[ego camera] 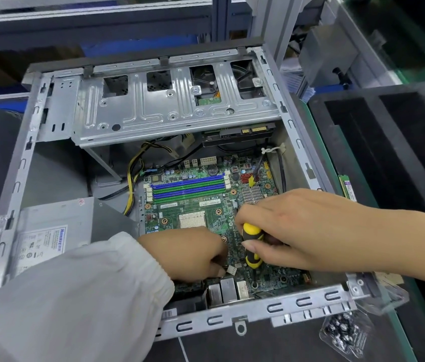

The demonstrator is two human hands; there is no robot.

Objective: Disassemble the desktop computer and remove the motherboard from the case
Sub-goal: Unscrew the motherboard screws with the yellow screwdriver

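The open grey computer case lies on its side in front of me. Inside it sits the green motherboard with blue and green memory slots and a bare CPU socket. My right hand is closed around a yellow and black screwdriver, which points down at the board's near part. My left hand, in a white sleeve, rests on the board's near left, its fingers pinched beside a small white connector; whether they hold anything is hidden.
A grey power supply fills the case's near left. A metal drive cage spans the far side, with a drive under it. Yellow and black cables run left of the board. A bag of screws lies near right. A black tray stands right.
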